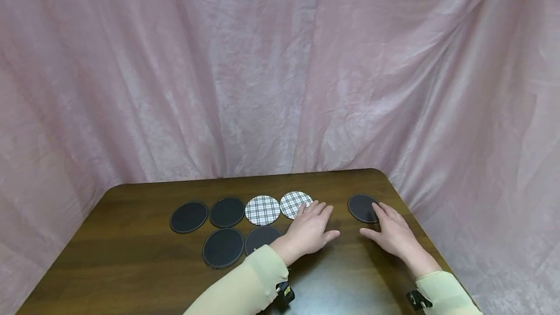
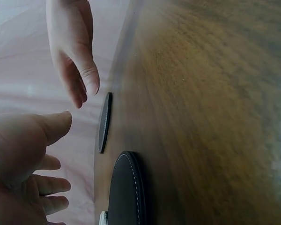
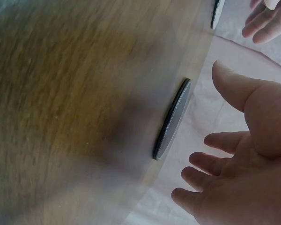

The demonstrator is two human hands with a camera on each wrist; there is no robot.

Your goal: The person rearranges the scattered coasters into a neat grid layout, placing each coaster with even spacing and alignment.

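Observation:
My left hand [image 1: 307,231] hovers over the table with fingers spread and holds nothing. Its fingertips overlap the lower right edge of a round plaid coaster [image 1: 292,203] in the head view. Beneath the hand, another coaster is mostly hidden. Farther right, my right hand [image 1: 395,235] is held beside a lone black round coaster [image 1: 361,208], with a finger overlapping that coaster's right edge. The right wrist view shows a gap between these fingers and the stitched black coaster [image 3: 173,119]. Both palms face inward, thumbs apart from the other fingers.
Left of my hands, a second plaid coaster [image 1: 262,210] and several black coasters, among them one at the far left [image 1: 188,217] and one in the nearer row [image 1: 223,248], lie in two rows. The brown wooden table [image 1: 109,256] ends at a pink curtain [image 1: 262,72].

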